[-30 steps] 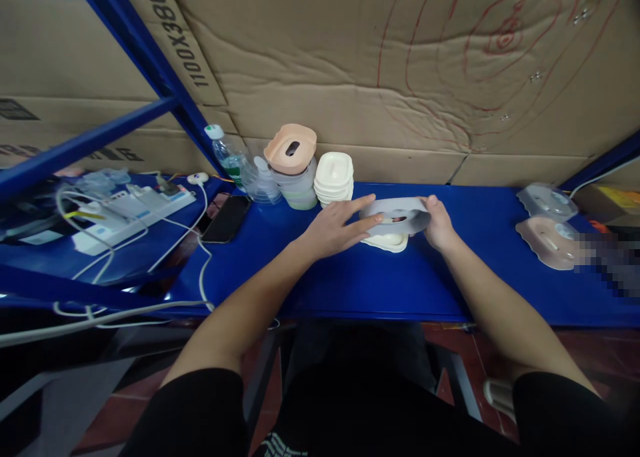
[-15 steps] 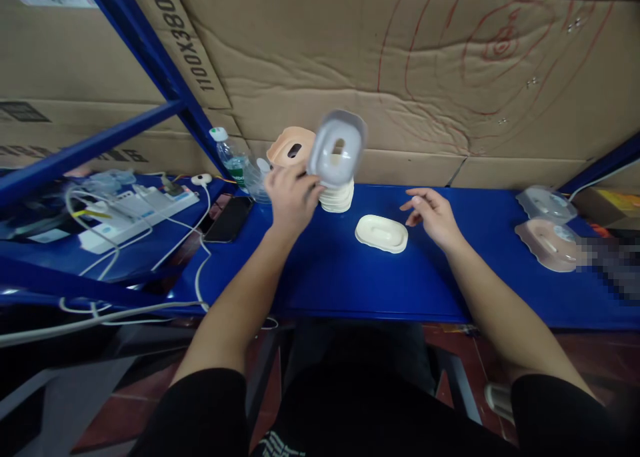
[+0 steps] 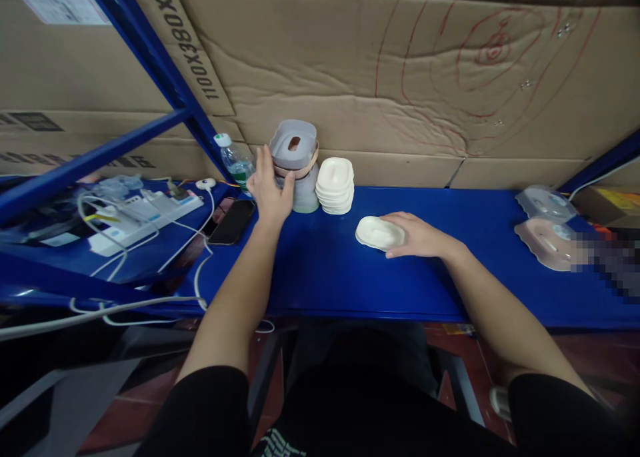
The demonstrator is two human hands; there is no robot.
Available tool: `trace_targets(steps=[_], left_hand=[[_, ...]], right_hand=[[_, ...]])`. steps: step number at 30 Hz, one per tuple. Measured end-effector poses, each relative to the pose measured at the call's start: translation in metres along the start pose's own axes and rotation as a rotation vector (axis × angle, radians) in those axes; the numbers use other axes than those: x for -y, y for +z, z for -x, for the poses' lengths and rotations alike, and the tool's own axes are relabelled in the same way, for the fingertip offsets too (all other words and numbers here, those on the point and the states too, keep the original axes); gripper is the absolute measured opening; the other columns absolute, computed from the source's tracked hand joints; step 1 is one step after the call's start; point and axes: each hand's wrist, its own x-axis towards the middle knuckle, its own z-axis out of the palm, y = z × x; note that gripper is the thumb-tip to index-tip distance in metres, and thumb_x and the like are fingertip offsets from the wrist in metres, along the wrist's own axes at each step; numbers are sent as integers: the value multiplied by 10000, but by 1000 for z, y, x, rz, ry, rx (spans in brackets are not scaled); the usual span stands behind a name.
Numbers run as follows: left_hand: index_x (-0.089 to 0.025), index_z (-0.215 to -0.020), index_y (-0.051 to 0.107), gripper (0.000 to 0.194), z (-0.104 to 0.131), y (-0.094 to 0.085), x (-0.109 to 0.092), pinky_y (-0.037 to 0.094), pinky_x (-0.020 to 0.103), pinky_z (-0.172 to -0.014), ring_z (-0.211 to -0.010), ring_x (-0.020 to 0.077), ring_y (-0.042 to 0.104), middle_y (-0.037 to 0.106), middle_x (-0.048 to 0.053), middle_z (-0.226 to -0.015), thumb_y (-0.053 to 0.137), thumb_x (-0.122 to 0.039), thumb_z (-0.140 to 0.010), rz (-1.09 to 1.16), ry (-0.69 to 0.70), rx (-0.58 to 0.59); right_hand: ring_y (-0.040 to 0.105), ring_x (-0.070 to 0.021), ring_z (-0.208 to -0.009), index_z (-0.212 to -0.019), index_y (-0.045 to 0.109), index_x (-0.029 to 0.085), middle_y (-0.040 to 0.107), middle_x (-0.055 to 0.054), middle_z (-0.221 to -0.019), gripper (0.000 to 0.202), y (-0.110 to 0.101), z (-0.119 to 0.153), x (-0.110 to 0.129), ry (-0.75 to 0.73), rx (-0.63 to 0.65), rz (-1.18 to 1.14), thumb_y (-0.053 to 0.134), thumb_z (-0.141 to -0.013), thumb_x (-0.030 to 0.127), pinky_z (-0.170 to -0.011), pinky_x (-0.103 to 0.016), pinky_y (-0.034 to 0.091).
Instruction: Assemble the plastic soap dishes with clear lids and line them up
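A grey piece with an oval slot [image 3: 294, 144] lies on top of an orange one [image 3: 300, 172], crowning a stack at the back of the blue table. Against the stack's left and front side is my left hand [image 3: 271, 189], fingers spread. Just right of it stands a pile of cream pieces [image 3: 335, 185]. A single cream piece [image 3: 373, 233] sits on the table, and my right hand [image 3: 413, 236] grips its right end, thumb at the front edge and fingers behind.
A bottle [image 3: 234, 164] and a black phone [image 3: 233, 222] are left of the stack. Further left lie a power strip [image 3: 145, 220] and cables. Clear and pinkish pieces [image 3: 545, 244] lie at the right, by a pixelated patch. Cardboard [image 3: 400, 110] closes off the back.
The grey piece, held up in my left hand before, now rests on the stack, and that hand has loosened. My right hand has moved left and closed on the single cream piece.
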Motion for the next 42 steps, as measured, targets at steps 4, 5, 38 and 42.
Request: trace_targets(steps=[4,5,38,42], left_hand=[[-241,-1686,356,893,2,-2,-4,308,659,-1272,-1600,402,366,374,205,-1733,640,-649,-944,-49,20,-22],[-235,-1681,364,905,3,-3,-6,303,675,-1266,-1595,418,366,380,208,-1728,645,-664,-935,-69,21,-28],[-226,-1288,684,260,64,24,-96,610,410,-988,-1162,219,709,735,123,-1237,509,-263,-1099,407,627,380],[-233,-1309,702,335,47,22,-71,586,419,-957,-1075,242,693,721,135,-1233,459,-338,-1105,170,500,248]], right_hand=[[420,-543,-1534,-1586,578,309,543,-173,-1637,1152,-2,8,-13,140,124,80,944,-579,732,-1229,-797,281],[412,-542,-1540,-1576,590,316,541,-170,-1640,1117,-2,10,-15,160,135,88,948,-593,707,-1232,-810,255],[672,-360,-1237,-1619,379,291,673,-172,-1436,934,-43,13,-41,222,-814,-312,345,-913,901,-1032,-566,507],[449,-338,-1511,-1619,411,63,500,-277,-1623,811,-90,59,-77,656,-845,311,479,-1014,599,-1237,-496,302]])
